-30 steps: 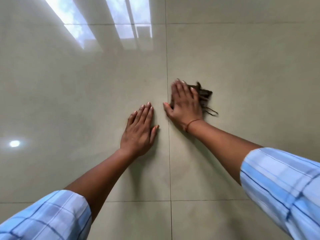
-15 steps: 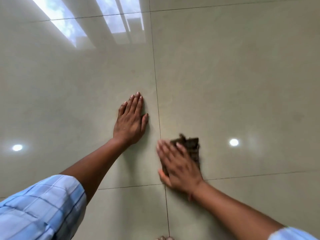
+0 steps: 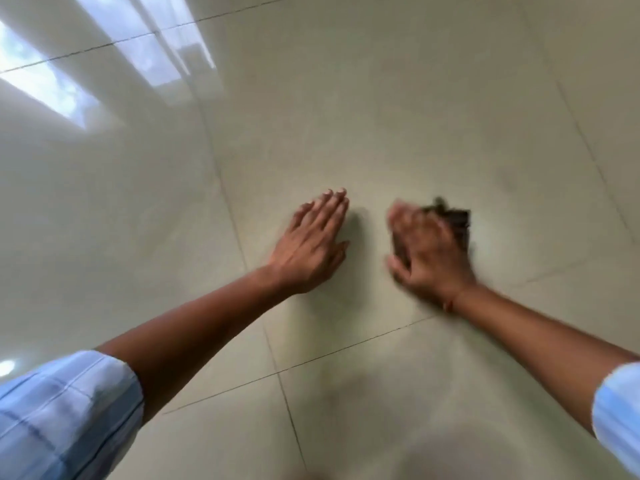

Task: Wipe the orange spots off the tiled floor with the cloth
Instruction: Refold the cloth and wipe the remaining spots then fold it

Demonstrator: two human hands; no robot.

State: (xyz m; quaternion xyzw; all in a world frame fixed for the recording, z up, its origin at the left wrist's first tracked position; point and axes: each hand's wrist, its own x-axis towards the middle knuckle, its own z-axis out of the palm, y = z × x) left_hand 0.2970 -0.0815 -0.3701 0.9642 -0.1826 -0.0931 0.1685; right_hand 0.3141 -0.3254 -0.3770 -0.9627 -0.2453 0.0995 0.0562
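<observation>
Centrally, left hand (image 3: 311, 244) pressed flat, palm down, on glossy beige tiled floor (image 3: 398, 109); fingers (image 3: 327, 211) straight and held together, thumb slightly apart on the inner side. Just right of a dark grout line (image 3: 239, 233) running from the upper left toward the lower edge. Bare forearm leading back to a rolled light-blue checked sleeve (image 3: 65, 417) at the lower left.

Beside it, right hand (image 3: 427, 251) laid over a dark brown crumpled cloth (image 3: 453, 220), pinning it against the floor; hand blurred, so finger spread not clearly readable, though fingers appear loosely together and bent over the cloth. Cloth protruding past the fingertips and along the outer edge of the hand, lying on the same tile as the left hand, well above the crosswise grout line (image 3: 346, 348). Thin orange-red thread band (image 3: 450, 303) around the right wrist. Second light-blue sleeve (image 3: 620, 407) at the right edge.

Hands near each other but apart, with a strip of bare tile between. Bright window reflections (image 3: 45, 81) on the floor at the upper left; small round light reflection (image 3: 6, 366) at the left edge. Orange spots not discernible on the tiles in this view.
</observation>
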